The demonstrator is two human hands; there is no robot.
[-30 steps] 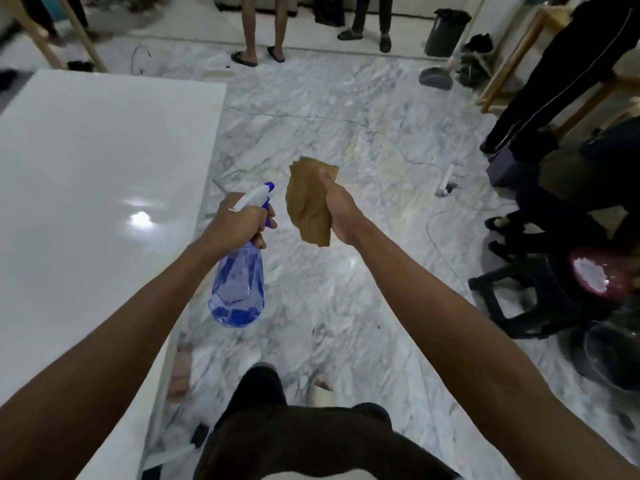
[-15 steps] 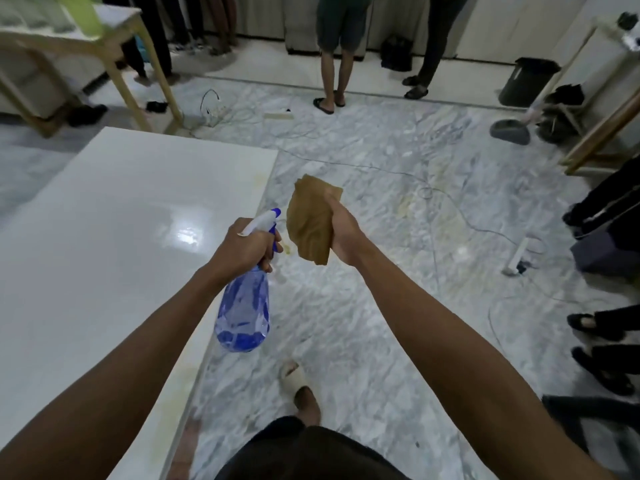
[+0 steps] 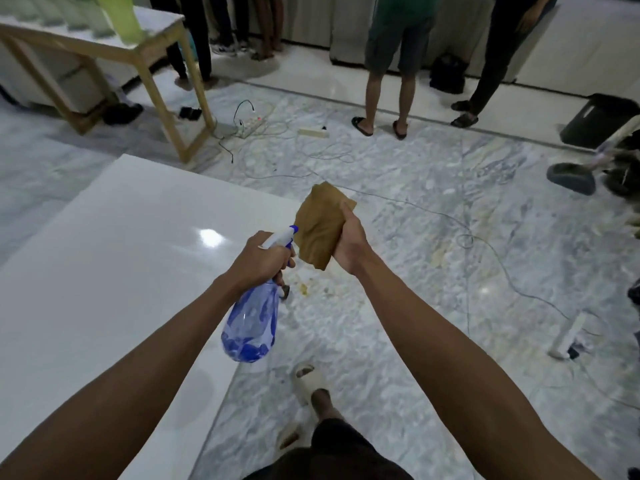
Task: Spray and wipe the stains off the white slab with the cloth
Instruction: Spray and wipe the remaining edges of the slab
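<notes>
A large glossy white slab (image 3: 114, 271) fills the left of the head view. Small yellowish-brown stains (image 3: 304, 288) speckle its right edge, just below my hands. My left hand (image 3: 261, 259) grips the neck of a blue translucent spray bottle (image 3: 252, 323) with a white and blue nozzle, which hangs over the slab's right edge. My right hand (image 3: 349, 242) holds a folded brown cloth (image 3: 320, 225) upright in the air beside the nozzle, above that edge. The hands are close together but apart.
Grey-veined marble floor (image 3: 415, 271) lies to the right, crossed by cables (image 3: 485, 251) and power strips (image 3: 313, 132). A wooden table (image 3: 138, 57) stands at the back left. Several people stand along the far side. A black bin (image 3: 599, 121) is at far right. My sandalled foot (image 3: 308, 379) is near the slab.
The view has tilted up and swung left, so more of the slab and the room's far side shows. Both hands stay raised with the bottle and cloth, now over the slab's stained right edge.
</notes>
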